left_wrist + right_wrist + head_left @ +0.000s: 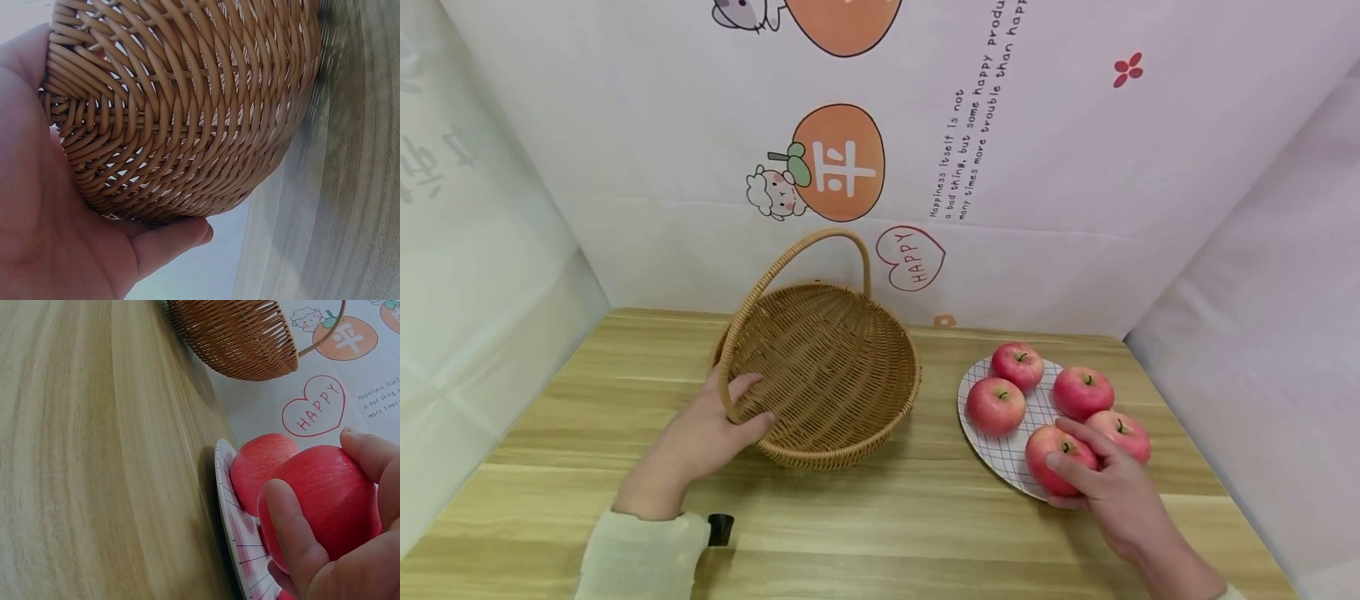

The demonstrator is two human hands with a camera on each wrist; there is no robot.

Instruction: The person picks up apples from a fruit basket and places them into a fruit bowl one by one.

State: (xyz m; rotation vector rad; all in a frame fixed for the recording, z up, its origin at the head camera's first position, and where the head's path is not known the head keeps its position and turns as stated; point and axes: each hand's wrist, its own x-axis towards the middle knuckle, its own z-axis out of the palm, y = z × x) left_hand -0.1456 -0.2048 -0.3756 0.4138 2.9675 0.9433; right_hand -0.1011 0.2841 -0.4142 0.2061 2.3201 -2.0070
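On the plate's near edge, the right hand [1112, 487] is curling its fingers [294, 540] and thumb round a red apple [1051, 458], gripping it from above; the wrist view shows the fingertips wrapped over both sides of the fruit. That apple is sitting at the near side of a checked plate [1011, 454], just beside a second apple [1123, 433] to its right. Three more apples are lying on the same plate: one at the left [996, 405], one at the far edge [1017, 364] and one at the right [1082, 392], all close together.

Left of the plate, the left hand [715, 433] is cupping the near left side of a wicker basket [827, 375], with the palm pressed to the woven wall and the thumb lying over the rim beside the handle's foot. Its fingers [169, 240] are curling under the basket's base. The basket is tilting, its near left side lifted in the hand, and its arched handle [797, 258] is standing up toward the far wall.

Both basket and plate are resting on a wooden table [887, 517], well apart from each other. A printed backdrop [925, 167] with cartoon oranges and a heart is rising behind them.
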